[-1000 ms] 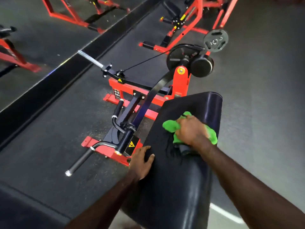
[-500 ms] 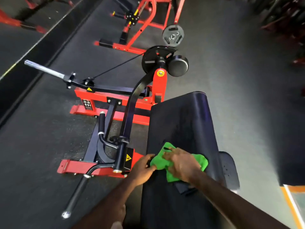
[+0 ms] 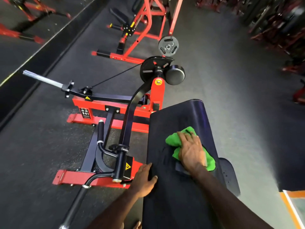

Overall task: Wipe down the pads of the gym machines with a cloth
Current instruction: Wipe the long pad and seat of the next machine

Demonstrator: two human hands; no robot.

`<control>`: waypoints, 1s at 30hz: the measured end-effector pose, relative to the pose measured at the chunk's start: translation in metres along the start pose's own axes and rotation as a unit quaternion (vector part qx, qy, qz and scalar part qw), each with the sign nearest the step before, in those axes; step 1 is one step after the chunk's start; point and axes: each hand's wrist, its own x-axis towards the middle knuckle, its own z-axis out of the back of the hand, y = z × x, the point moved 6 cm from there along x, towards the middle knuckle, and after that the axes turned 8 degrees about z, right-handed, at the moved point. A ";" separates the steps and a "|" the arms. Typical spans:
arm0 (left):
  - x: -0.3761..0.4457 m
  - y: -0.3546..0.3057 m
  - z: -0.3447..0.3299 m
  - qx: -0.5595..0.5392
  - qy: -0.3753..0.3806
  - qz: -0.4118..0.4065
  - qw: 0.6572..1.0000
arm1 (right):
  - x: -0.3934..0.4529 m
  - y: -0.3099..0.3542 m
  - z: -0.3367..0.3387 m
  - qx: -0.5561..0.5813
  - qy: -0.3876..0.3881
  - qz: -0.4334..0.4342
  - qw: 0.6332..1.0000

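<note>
A long black bench pad of a red and black gym machine runs away from me at lower centre. On its middle lies a crumpled green cloth. My right hand presses flat on the cloth with the fingers spread and pointing forward. My left hand rests on the pad's left edge, its fingers laid over the side and the thumb on top.
A round black roller pad and a weight plate sit beyond the bench. The machine's black handles and chrome bar stand to the left. Another red frame is farther back. A mirror wall runs along the left.
My right hand has slid the cloth forward along the pad from near my left hand. My left hand has stayed on the pad's left edge. The view has shifted slightly.
</note>
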 end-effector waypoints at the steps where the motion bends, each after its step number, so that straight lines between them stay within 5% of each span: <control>1: 0.001 0.003 0.000 -0.008 -0.008 0.000 1.000 | 0.004 0.006 -0.002 -0.025 0.009 0.002 1.000; 4: 0.004 0.013 0.000 -0.025 -0.056 0.012 0.998 | -0.021 0.039 -0.036 -0.067 0.104 0.152 0.981; 6: 0.004 0.014 -0.003 -0.037 -0.094 0.015 0.995 | -0.034 0.038 -0.037 -0.079 0.148 0.177 0.970; 10: 0.033 -0.007 0.011 -0.060 -0.136 -0.014 0.989 | 0.033 -0.012 0.007 -0.103 0.016 -0.006 0.994; 12: 0.061 -0.020 0.020 -0.065 -0.158 -0.027 0.985 | 0.057 -0.007 0.004 -0.099 -0.002 -0.024 0.995; 16: 0.101 -0.031 0.027 -0.106 -0.184 -0.006 0.977 | 0.056 0.040 -0.046 -0.109 0.117 0.187 0.969; 22: 0.152 -0.054 0.038 -0.133 -0.172 0.001 0.976 | 0.138 -0.013 -0.009 -0.074 -0.023 -0.041 0.996; 26: 0.165 -0.054 0.036 -0.142 -0.161 -0.016 0.977 | 0.104 0.048 -0.060 -0.076 0.126 0.195 0.970; 28: 0.164 -0.052 0.033 -0.148 -0.155 -0.026 0.976 | 0.127 0.024 -0.037 -0.062 0.072 0.160 0.982; 30: 0.163 -0.052 0.035 -0.155 -0.151 -0.044 0.975 | 0.161 -0.022 -0.008 -0.024 -0.022 0.003 0.999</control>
